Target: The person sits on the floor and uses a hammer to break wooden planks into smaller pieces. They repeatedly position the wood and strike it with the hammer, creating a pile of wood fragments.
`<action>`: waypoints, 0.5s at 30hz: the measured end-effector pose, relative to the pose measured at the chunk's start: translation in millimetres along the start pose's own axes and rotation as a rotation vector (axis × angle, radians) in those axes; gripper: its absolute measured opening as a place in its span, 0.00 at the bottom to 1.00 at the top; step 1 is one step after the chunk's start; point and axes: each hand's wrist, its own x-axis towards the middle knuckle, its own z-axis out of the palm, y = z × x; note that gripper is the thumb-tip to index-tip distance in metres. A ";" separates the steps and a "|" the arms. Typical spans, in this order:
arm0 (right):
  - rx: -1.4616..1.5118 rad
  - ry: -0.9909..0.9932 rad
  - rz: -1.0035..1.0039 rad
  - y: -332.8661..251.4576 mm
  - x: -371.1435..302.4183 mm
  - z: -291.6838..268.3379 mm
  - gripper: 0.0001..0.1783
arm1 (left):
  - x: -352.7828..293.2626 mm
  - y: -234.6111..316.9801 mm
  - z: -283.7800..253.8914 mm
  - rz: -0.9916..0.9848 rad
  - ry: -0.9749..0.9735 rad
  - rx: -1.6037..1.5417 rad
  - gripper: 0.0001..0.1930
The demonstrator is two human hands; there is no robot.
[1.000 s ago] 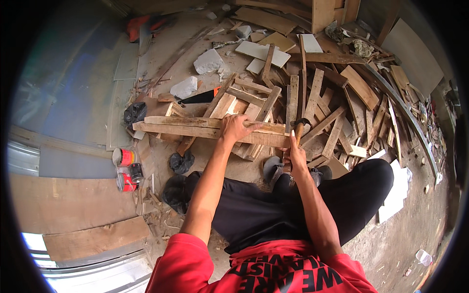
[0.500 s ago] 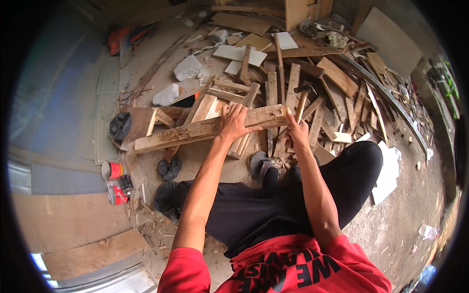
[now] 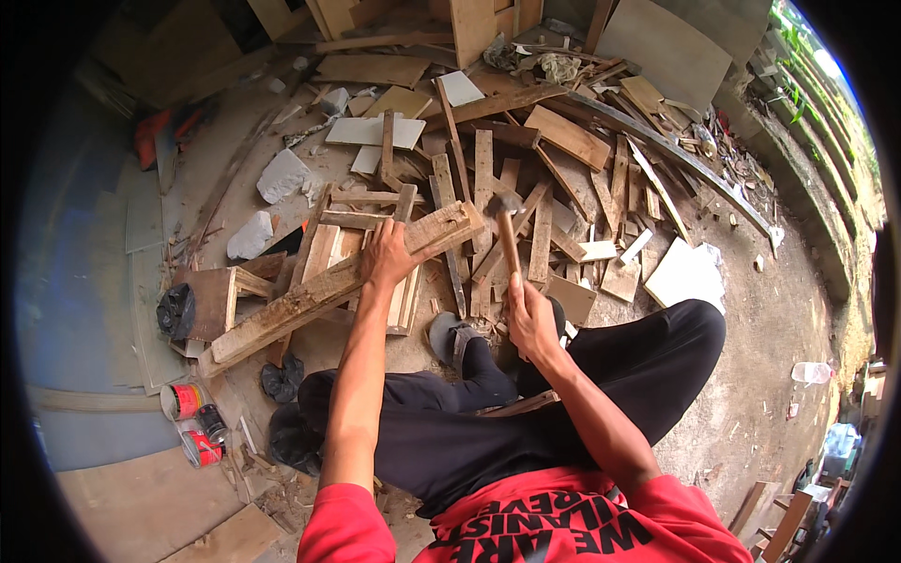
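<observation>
My left hand [image 3: 387, 253] is wrapped over a long, rough wooden beam [image 3: 300, 298], which slants across smaller boards from lower left to upper right. My right hand [image 3: 530, 317] grips the wooden handle of a hammer [image 3: 510, 246]. Its dark head points up and away from me, just right of the beam's far end and apart from it. Beneath the beam sits a nailed wooden frame [image 3: 405, 305], partly covered by it and by my left hand.
A heap of loose boards [image 3: 540, 225] spreads beyond my feet. White chunks [image 3: 284, 176] lie at the left, and open tins [image 3: 199, 445] stand by the lower left. A long metal bar [image 3: 690, 159] crosses the right side; a white sheet [image 3: 682, 275] lies below it.
My right hand has moved from the beam's end toward me, now holding the hammer out clear of it. The beam tilts more steeply, its far end higher. The view has turned to the right.
</observation>
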 end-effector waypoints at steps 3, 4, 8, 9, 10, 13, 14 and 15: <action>0.294 -0.033 -0.294 -90.1 -6.9 -18.0 0.26 | -7.6 -9.2 -4.6 -0.009 0.034 0.017 0.48; 0.358 -0.025 -0.405 -118.6 -9.1 -23.0 0.26 | -10.4 -15.8 -8.0 -0.007 0.085 0.009 0.48; 0.159 0.099 -0.685 -99.4 10.4 -11.8 0.27 | 5.8 -23.2 -29.4 0.024 0.262 -0.119 0.48; 0.035 0.122 -0.702 -69.5 21.5 -2.0 0.27 | 9.8 -25.2 -36.2 0.029 0.283 -0.180 0.48; -0.192 0.050 -0.434 -34.8 25.6 -12.3 0.26 | 11.0 -6.5 -55.2 -0.017 0.176 -0.288 0.49; -0.091 0.085 -0.156 9.5 -1.1 -14.6 0.25 | -8.9 -43.3 -35.7 0.238 0.468 0.098 0.50; 0.097 0.028 -0.149 -10.4 -15.1 -19.9 0.24 | -16.1 -53.9 -33.4 0.175 0.379 0.028 0.52; 0.132 0.046 -0.202 -30.2 -26.0 -26.5 0.24 | -19.9 -52.7 -37.7 0.123 0.381 -0.042 0.51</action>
